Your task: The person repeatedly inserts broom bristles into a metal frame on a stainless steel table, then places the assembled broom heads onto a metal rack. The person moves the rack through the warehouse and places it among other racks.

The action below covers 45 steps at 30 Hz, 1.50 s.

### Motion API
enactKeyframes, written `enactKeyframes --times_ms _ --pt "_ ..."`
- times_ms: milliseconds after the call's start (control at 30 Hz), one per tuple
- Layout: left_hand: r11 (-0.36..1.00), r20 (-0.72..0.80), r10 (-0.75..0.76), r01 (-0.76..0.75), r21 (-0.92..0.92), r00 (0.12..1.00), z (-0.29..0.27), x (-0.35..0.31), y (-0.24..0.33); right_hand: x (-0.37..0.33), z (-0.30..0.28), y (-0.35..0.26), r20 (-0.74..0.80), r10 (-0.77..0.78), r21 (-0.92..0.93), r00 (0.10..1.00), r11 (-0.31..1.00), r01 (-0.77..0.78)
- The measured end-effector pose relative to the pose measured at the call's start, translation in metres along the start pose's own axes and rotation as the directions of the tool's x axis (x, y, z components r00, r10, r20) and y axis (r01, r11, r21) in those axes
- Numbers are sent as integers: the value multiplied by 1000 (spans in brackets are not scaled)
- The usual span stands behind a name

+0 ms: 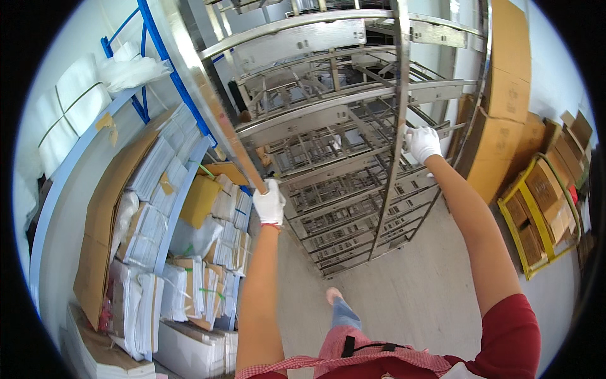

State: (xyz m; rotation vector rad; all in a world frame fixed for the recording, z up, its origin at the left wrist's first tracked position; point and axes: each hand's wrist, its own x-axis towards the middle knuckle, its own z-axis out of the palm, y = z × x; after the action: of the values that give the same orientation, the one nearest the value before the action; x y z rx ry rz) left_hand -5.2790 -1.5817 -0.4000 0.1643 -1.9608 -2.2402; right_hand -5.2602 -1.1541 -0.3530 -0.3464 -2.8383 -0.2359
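In front of me stands a tall stainless-steel rack with many stacked tiers. Flat metal frames and bars lie on its levels. My left hand, in a white glove, is wrapped round the rack's left upright. Farther right and higher, my right hand, also in a white glove, is closed at the rack's nearer right upright. Its fingertips are partly hidden against the metal. Both arms reach forward, the right one stretched out more.
Along the left, blue-framed shelving holds bundled flat sheets and cardboard. Tall brown cartons stand right of the rack. Beyond them is a yellow-framed cart with cardboard. Grey floor lies below, with my foot on it.
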Motion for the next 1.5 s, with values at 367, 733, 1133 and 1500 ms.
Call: enactKeyframes --times_ms 367,733,1133,1500 --pt "998 33 -67 67 0 997 110 347 -100 324 175 -51 36 42 23 998 999 -43" --pt "993 63 -34 41 -115 997 206 715 -216 664 340 -124 1 32 0 999 999 -32" --pt "1000 75 16 -15 -13 997 341 1143 -349 1081 564 -189 79 45 -53 996 998 -41" --pt "991 99 -37 50 -127 994 416 1574 -439 1478 733 -311 115 41 29 993 999 -44"
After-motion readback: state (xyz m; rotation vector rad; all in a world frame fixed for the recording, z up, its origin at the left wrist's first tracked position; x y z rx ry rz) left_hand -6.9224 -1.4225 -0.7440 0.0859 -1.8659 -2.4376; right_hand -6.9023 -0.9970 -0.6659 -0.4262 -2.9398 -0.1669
